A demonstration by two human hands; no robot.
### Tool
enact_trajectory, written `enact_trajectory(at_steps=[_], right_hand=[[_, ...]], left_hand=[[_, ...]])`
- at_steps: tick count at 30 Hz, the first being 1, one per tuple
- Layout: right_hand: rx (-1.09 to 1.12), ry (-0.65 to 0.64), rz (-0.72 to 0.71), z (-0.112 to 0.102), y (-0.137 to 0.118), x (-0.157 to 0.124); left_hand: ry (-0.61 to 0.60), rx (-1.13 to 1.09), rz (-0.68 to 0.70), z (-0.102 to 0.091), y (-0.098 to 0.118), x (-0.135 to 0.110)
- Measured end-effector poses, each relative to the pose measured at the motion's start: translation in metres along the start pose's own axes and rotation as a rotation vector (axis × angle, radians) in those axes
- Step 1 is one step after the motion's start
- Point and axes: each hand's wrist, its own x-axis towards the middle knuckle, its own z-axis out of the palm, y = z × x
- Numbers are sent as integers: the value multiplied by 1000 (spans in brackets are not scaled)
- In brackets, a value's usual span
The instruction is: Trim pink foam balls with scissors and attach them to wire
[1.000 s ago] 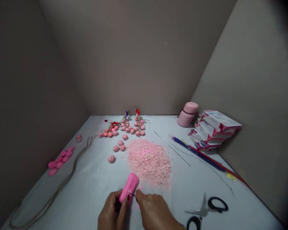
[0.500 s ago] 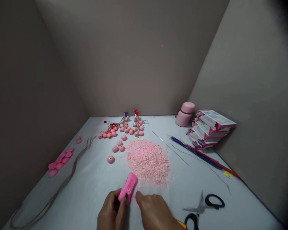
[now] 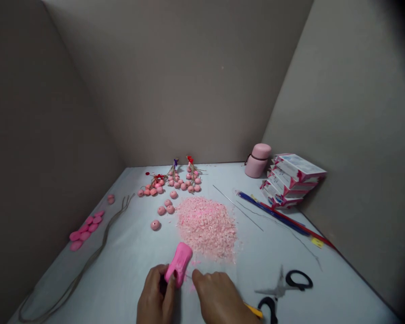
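My left hand (image 3: 157, 292) is closed around a bright pink soap bar (image 3: 180, 261) with a waisted shape and a scraped upper face. The bar is tilted, its far end pointing up and away from me. Close to its right side is my right hand (image 3: 219, 294), closed on a yellow-handled utility knife (image 3: 254, 310). Most of the knife is hidden by the hand; a thin bit of blade shows between the thumb and the soap. Just beyond the hands lies a heap of pale pink soap shavings (image 3: 207, 227), with a few brighter flakes near the bar.
Black-handled scissors (image 3: 280, 288) lie spread at right. Beyond are a metal rod (image 3: 238, 208), blue and red sticks (image 3: 276, 216), stacked boxes (image 3: 292, 180) and a pink flask (image 3: 258, 161). Pink balls (image 3: 155, 225), tied bunches (image 3: 191, 175), twine (image 3: 104, 234) and pink ovals (image 3: 85, 235) lie left.
The soap bar has turned slightly, showing more of its scraped face, and shifted a little left. The hands keep their grips. The view has shifted slightly.
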Motion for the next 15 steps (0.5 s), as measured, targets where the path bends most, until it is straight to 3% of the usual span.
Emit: enact_trajectory(at_steps=[3, 5, 10, 15], right_hand=[[16, 14, 22, 2, 2, -1], [32, 30, 43, 4, 3, -2], [68, 70, 60, 9, 8, -4], [88, 82, 40, 9, 9, -3]], left_hand=[[46, 155, 186, 1, -13, -1], [66, 207, 236, 4, -18, -4], [118, 198, 205, 13, -16, -12], [116, 130, 152, 8, -9, -12]])
